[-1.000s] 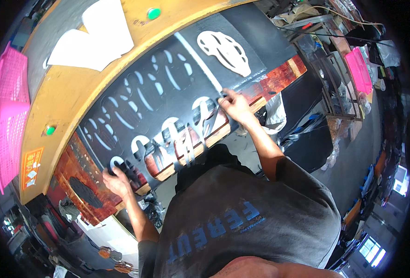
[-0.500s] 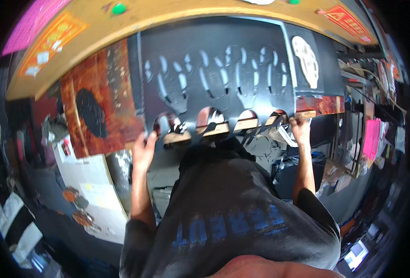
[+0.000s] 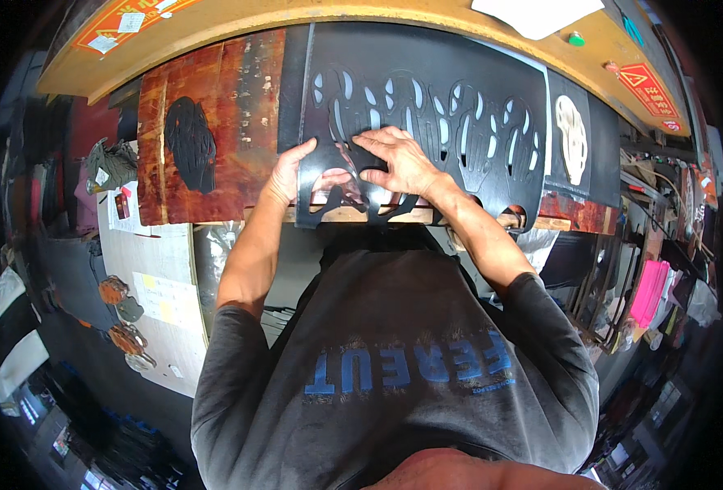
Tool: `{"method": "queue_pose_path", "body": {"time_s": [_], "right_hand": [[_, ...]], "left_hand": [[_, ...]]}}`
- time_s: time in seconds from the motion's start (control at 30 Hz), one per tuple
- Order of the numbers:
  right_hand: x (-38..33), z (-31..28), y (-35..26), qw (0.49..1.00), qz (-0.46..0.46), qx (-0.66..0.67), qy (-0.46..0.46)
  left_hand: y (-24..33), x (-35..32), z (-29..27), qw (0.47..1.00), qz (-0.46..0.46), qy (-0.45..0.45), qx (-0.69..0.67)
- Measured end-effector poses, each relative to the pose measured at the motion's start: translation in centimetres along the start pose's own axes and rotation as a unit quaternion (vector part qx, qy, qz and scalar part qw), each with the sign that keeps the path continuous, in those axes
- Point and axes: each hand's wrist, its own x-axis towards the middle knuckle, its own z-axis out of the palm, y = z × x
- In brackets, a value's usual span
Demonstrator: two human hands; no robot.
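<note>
A wide black sheet [image 3: 427, 61] with several shoe-upper-shaped cut outlines and slots lies across the bench, its near edge scalloped by rounded openings. At the sheet's left edge, my left hand [image 3: 286, 173] grips it, thumb on top and the other fingers mostly hidden. My right hand [image 3: 406, 166] rests on the sheet's left part beside a cut outline, fingers stretched out and thumb apart. Between the hands the sheet is bent up a little around an opening. A stack of black cut pieces [image 3: 190, 143] lies to the left, and a pale openwork shoe-upper-shaped piece [image 3: 571, 139] to the right.
The black pieces lie on a worn reddish-brown board [image 3: 153, 188]. A yellow machine beam [image 3: 255, 28] with warning stickers spans the far side. At the lower left is a pale panel [image 3: 165, 351] with paper on it; pink trays [image 3: 649, 292] stand at the right.
My right hand has left the sheet's near right edge and come left onto its surface. My left hand stays at the left edge, now farther up. More of the sheet's near edge hangs bent.
</note>
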Motion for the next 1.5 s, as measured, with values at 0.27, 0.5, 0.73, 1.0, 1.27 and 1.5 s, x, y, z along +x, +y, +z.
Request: {"method": "queue_pose_path", "body": {"time_s": [0.27, 0.5, 0.73, 1.0, 1.27, 1.5], "right_hand": [[1.7, -1.0, 0.4, 0.996, -0.085, -0.027, -0.005], [4.4, -0.7, 5.0, 0.953, 0.122, 0.248, -0.123], [17.2, -13.2, 7.1, 0.916, 0.232, 0.302, 0.124], [18.7, -26.6, 3.2, 0.978, 0.098, 0.103, 0.151], [15.1, -20.9, 2.9, 0.967, 0.069, 0.246, -0.026], [11.5, -12.8, 2.5, 0.885, 0.122, 0.440, -0.093]], "left_hand": [[-0.4, -0.1, 1.5, 0.998, 0.015, 0.042, -0.045], [-4.6, -1.7, 9.9, 0.478, 0.404, 0.479, 0.616], [-11.4, 5.4, 9.7, 0.608, 0.270, 0.411, 0.623], [-12.1, 6.0, 7.6, 0.639, 0.306, 0.432, 0.558], [-7.9, 3.2, 15.1, 0.641, 0.423, 0.382, 0.514], [-1.8, 5.2, 17.8, 0.691, 0.388, 0.346, 0.502]]}}
